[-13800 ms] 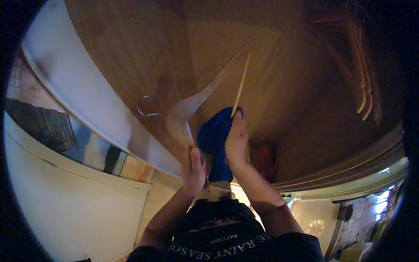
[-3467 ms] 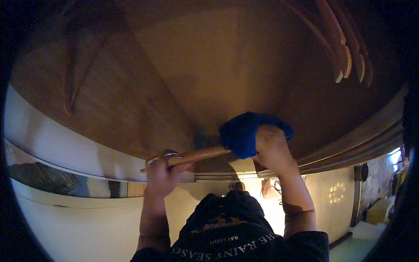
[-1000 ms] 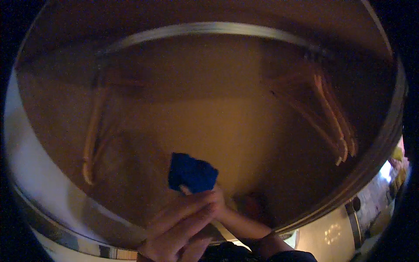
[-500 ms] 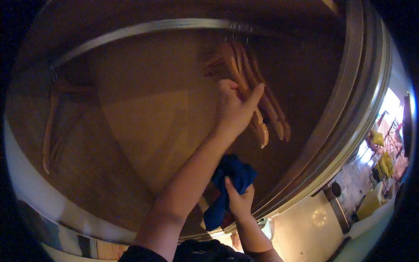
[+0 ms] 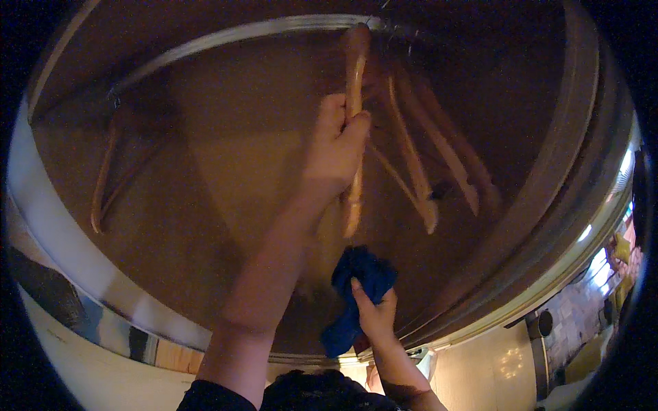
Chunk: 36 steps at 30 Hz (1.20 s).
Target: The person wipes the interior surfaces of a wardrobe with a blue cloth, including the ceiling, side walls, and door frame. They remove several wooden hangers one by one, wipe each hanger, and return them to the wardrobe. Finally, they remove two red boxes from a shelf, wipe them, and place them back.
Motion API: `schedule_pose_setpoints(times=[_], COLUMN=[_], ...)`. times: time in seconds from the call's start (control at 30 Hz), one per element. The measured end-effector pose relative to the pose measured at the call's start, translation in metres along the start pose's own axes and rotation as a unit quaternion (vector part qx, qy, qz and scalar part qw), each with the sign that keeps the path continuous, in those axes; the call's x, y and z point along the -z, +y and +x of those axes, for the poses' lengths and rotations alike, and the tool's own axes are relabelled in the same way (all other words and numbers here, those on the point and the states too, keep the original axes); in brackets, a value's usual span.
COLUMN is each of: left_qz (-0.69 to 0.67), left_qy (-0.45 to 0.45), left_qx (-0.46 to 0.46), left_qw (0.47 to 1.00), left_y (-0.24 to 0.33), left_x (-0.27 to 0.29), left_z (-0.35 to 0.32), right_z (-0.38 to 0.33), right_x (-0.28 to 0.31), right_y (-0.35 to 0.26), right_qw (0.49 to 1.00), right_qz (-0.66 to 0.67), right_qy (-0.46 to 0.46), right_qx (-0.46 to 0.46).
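My left hand [image 5: 336, 147], reaching up into a dark wardrobe, is closed round a wooden clothes hanger [image 5: 356, 72]. The hanger's top overlaps the metal rail [image 5: 260, 27]; whether its hook still rests there I cannot tell. Lower down, my right hand [image 5: 375, 314] grips a bunched dark-blue cloth [image 5: 365, 268], thumb on top, part of it drooping to the left. Its kind is hidden by the folds. Several other wooden hangers [image 5: 411, 157] hang just right of my left hand, some smeared by motion.
Another wooden hanger [image 5: 103, 175] hangs far left on the rail. The wardrobe's side frame [image 5: 579, 109] curves along the right. Beyond it, at lower right, are a pale floor [image 5: 483, 366] and cluttered room items.
My left hand has drawn one hanger left and up, apart from the others, which now hang more spread out. My right hand keeps its hold on the blue cloth. The view has shifted slightly.
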<state>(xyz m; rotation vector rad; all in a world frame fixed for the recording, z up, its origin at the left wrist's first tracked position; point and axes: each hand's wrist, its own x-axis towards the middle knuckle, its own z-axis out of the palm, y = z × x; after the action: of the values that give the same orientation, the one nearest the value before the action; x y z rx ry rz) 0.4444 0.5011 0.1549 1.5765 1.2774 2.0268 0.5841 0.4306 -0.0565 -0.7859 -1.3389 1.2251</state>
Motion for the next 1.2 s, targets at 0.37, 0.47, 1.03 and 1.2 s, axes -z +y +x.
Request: schedule_pose_setpoints(times=[0.37, 0.47, 1.03, 1.2], left_qz=[0.009, -0.079, 0.103, 0.110], left_qy=[-0.011, -0.097, -0.389, -0.397], left_qx=[0.326, 0.403, 0.243, 0.197], left_qw=[0.945, 0.906, 0.883, 0.889], left_y=[-0.007, -0.017, -0.010, 0.002], left_x=[0.144, 0.180, 0.213, 0.224], left_z=[-0.239, -0.294, -0.348, -0.350], right_z=[-0.029, -0.041, -0.199, -0.218], right_x=[-0.020, -0.047, -0.077, -0.014], right_y=[0.018, 0.010, -0.016, -0.004], right_qw=[0.999, 0.996, 0.834, 0.770], right_qz=[0.015, -0.034, -0.439, -0.537], right_qy=[-0.025, -0.026, 0.044, 0.075], right_qx=[-0.019, 0.076, 0.332, 0.336])
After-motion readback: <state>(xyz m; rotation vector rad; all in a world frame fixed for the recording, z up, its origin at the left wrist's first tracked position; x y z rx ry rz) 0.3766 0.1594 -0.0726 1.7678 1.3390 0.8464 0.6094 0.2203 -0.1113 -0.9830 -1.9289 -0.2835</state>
